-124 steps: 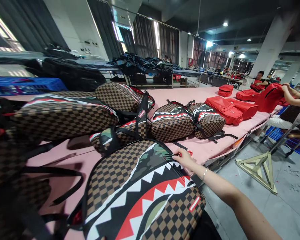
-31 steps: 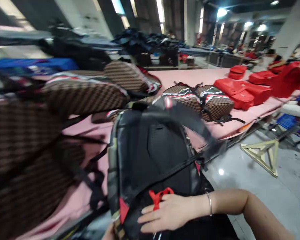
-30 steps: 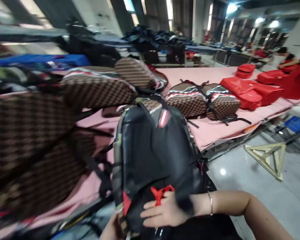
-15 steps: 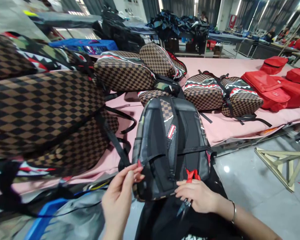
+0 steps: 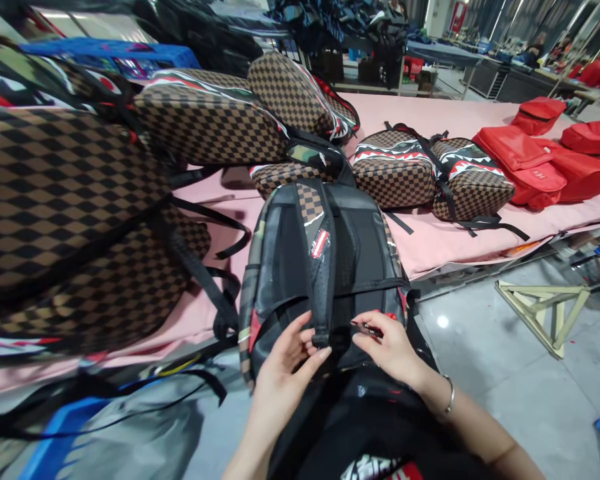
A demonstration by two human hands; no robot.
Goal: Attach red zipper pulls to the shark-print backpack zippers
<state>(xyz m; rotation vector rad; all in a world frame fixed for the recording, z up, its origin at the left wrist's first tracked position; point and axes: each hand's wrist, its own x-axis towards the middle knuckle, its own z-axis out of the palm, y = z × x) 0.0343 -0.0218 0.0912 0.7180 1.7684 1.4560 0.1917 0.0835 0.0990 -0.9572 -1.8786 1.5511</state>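
Note:
A black-backed backpack [image 5: 363, 230] with a checkered edge stands with its back panel facing me. Its padded shoulder strap [image 5: 323, 287] carries a red label and ends low down in a small dark buckle [image 5: 321, 339]. My left hand [image 5: 287, 363] is at this buckle, fingers curved and thumb apart from them; whether it touches the strap is unclear. Just right of it, my right hand [image 5: 387, 347] is closed on small thread snips [image 5: 367, 328], their dark tip pointing left. A bit of red [image 5: 391, 316] shows behind the knuckles. The fingers hide most of the snips.
Large brown-checkered backpacks [image 5: 65, 200] crowd the left side. More checkered bags [image 5: 395, 183] and several red bags [image 5: 525, 167] lie on the pink-covered table [image 5: 425, 250]. A blue bin [image 5: 65, 427] with grey material is at lower left, a metal triangular frame [image 5: 545, 293] on the floor at right.
My left hand has gone from the backpack's lower left side, right to the strap's buckle. My right hand has risen, turning the snips from pointing down to pointing left. The view has shifted.

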